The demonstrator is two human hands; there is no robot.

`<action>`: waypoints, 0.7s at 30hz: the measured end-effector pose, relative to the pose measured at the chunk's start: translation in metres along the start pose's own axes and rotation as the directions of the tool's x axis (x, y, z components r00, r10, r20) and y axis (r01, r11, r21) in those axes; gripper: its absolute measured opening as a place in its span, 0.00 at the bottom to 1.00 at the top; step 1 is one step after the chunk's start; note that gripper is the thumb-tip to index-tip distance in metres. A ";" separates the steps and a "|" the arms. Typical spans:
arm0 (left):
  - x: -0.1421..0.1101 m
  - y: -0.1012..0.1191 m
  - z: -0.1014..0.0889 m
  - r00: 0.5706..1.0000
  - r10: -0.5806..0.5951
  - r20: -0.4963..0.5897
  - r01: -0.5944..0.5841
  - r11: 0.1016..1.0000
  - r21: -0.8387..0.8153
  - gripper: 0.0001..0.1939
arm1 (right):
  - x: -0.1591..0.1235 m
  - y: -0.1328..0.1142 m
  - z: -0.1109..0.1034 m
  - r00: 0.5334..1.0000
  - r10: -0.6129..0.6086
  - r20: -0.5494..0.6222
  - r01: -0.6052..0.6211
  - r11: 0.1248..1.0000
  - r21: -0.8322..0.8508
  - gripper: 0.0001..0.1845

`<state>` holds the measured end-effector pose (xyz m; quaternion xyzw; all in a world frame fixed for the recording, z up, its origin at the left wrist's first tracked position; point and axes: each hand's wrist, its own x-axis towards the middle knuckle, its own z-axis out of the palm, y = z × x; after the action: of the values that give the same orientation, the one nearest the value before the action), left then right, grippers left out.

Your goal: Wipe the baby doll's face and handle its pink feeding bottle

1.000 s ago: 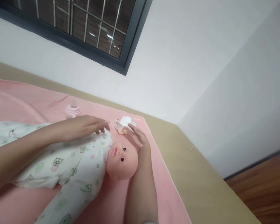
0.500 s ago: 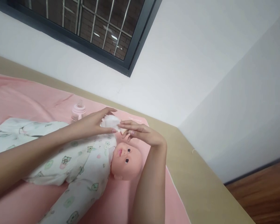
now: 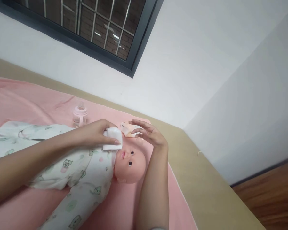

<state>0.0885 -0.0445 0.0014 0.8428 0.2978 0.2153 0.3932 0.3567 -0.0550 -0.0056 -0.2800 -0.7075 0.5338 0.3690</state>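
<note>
A folded white tissue or wipe (image 3: pixel 113 134) is pinched in my left hand (image 3: pixel 99 132), held just above the shoulder of a baby doll (image 3: pixel 129 166) and close to its chin. The doll lies on its back in white clothes printed with green bears. Beyond its head lies a small pale orange and white soft packet (image 3: pixel 127 129). My right hand (image 3: pixel 151 135) is over the right end of this packet, fingers apart and slightly bent. Whether the fingertips touch the packet I cannot tell.
A clear baby bottle (image 3: pixel 80 115) with a pink collar stands behind the doll. Under everything is a pink sheet (image 3: pixel 120 204) on a tan surface (image 3: pixel 194 179). A white wall and a dark-framed barred window (image 3: pixel 132 68) rise behind.
My left hand has drawn the white tissue or wipe away from the packet, towards the doll's chin. My right hand's fingers have spread and stay near the packet, which now shows more.
</note>
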 end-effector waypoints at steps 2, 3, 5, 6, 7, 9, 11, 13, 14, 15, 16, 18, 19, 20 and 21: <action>0.000 0.001 0.007 0.999 0.013 0.040 -0.014 1.000 0.021 0.15 | 0.001 0.022 -0.009 0.996 0.044 -0.077 -0.039 0.996 0.075 0.26; -0.001 0.001 0.010 0.998 0.005 0.062 -0.007 1.000 0.027 0.14 | 0.002 0.034 -0.012 0.992 0.076 -0.103 -0.064 0.992 0.111 0.27; -0.001 0.001 0.017 0.996 -0.025 0.091 0.020 0.999 0.051 0.13 | 0.004 0.056 -0.015 0.982 0.140 -0.130 -0.115 0.976 0.185 0.28; -0.002 0.001 0.021 0.995 -0.038 0.091 0.032 0.997 0.073 0.13 | 0.005 0.067 -0.015 0.976 0.170 -0.134 -0.138 0.965 0.224 0.29; -0.002 0.001 0.023 0.995 -0.042 0.087 0.033 0.994 0.101 0.12 | 0.006 0.077 -0.014 0.971 0.199 -0.131 -0.160 0.951 0.263 0.29; -0.002 0.001 0.027 0.997 -0.024 0.073 0.013 0.987 0.157 0.10 | 0.007 0.095 -0.012 0.962 0.253 -0.106 -0.205 0.919 0.338 0.30; -0.002 0.001 0.029 0.997 -0.023 0.077 0.009 0.983 0.184 0.09 | 0.008 0.109 -0.010 0.952 0.297 -0.069 -0.248 0.885 0.395 0.31; -0.003 0.003 0.030 0.996 -0.018 0.084 0.000 0.979 0.206 0.09 | 0.008 0.118 -0.009 0.942 0.334 -0.043 -0.286 0.860 0.423 0.31; -0.003 0.004 0.031 0.997 -0.010 0.080 -0.008 0.974 0.225 0.09 | 0.008 0.120 -0.008 0.937 0.349 -0.038 -0.300 0.852 0.428 0.31; -0.003 0.006 0.032 0.997 0.003 0.075 -0.022 0.968 0.251 0.08 | 0.008 0.122 -0.008 0.933 0.359 -0.037 -0.310 0.848 0.431 0.31; -0.003 0.007 0.033 0.997 0.024 0.073 -0.043 0.960 0.278 0.08 | 0.008 0.122 -0.008 0.930 0.367 -0.036 -0.317 0.845 0.432 0.31; -0.004 0.009 0.034 0.995 0.068 0.075 -0.089 0.942 0.323 0.08 | 0.009 0.122 -0.008 0.926 0.376 -0.042 -0.322 0.842 0.432 0.31; -0.004 0.010 0.034 0.993 0.090 0.077 -0.111 0.935 0.338 0.08 | 0.009 0.121 -0.008 0.924 0.379 -0.048 -0.324 0.843 0.430 0.32; -0.004 0.011 0.034 0.990 0.112 0.082 -0.134 0.928 0.348 0.09 | 0.008 0.119 -0.007 0.922 0.384 -0.055 -0.326 0.844 0.426 0.32; -0.004 0.011 0.034 0.988 0.129 0.085 -0.151 0.922 0.356 0.09 | 0.008 0.118 -0.006 0.919 0.389 -0.065 -0.328 0.846 0.420 0.32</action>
<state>0.1098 -0.0705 -0.0109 0.9259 0.2595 0.1590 0.2238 0.3575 -0.0128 -0.1165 -0.3645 -0.4889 0.7046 0.3630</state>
